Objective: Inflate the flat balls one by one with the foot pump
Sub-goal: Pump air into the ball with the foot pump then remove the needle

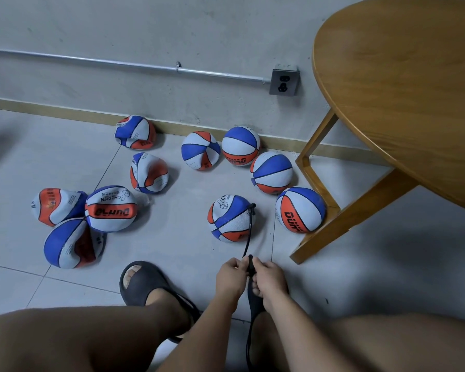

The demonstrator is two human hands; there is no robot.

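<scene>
While the person sits with bare knees spread, both hands meet low over the floor tiles [177, 237]. The left hand [230, 280] and the right hand [269, 280] face each other, and the fingers of each are curled in a pinch on a thick black part of the hose [250, 264] between them. From there the thin hose rises and curves up over the ball [230, 220] just ahead of the hands, its tip ending at that ball's upper right side. This ball looks nearly round and rests on the floor between the hands and the wall.

To the left lie five flat balls [111, 208], crumpled and dented, three of them bunched and touching, two more nearer the skirting. To the right, four round balls [271, 172] curve in a line from the wall towards the leg of a round wooden table [400, 89], the nearest one touching that leg.

A left foot in a dark slipper [142, 283] is planted beside the left hand. Below the hands sits a dark shape [254, 302], mostly hidden by the wrists; I cannot tell whether it is the pump or another slipper.

On the wall, a metal pipe [118, 64] runs to a socket [284, 81].
</scene>
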